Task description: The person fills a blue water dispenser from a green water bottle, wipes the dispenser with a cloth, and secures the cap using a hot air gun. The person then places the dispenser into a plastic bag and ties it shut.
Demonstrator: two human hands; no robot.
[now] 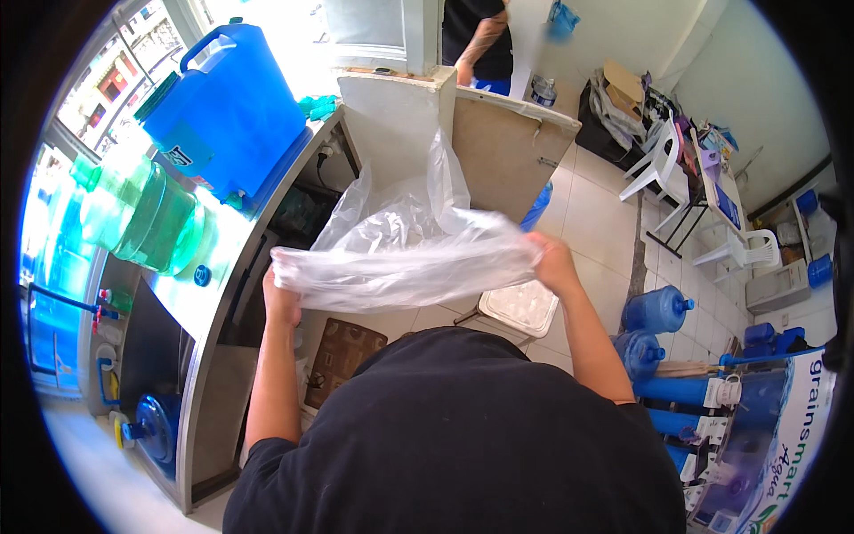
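A large clear plastic bag [405,274] stretches between my two hands in front of me. My left hand [283,303] is closed on its left end, beside the counter. On the other side, my right hand [555,265] grips the right end, above a white-topped stool [518,307]. The edge between the hands is gathered into a wide band and slightly blurred. The rest of the bag spreads away from me, with two peaks standing up near the low wall.
On the left counter [222,294] are a blue container with a spigot [236,111], a green bottle [142,214] and a blue cap [203,275]. A person [478,40] stands beyond the low partition [507,142]. Blue water jugs [656,310] and white chairs [660,165] are at right.
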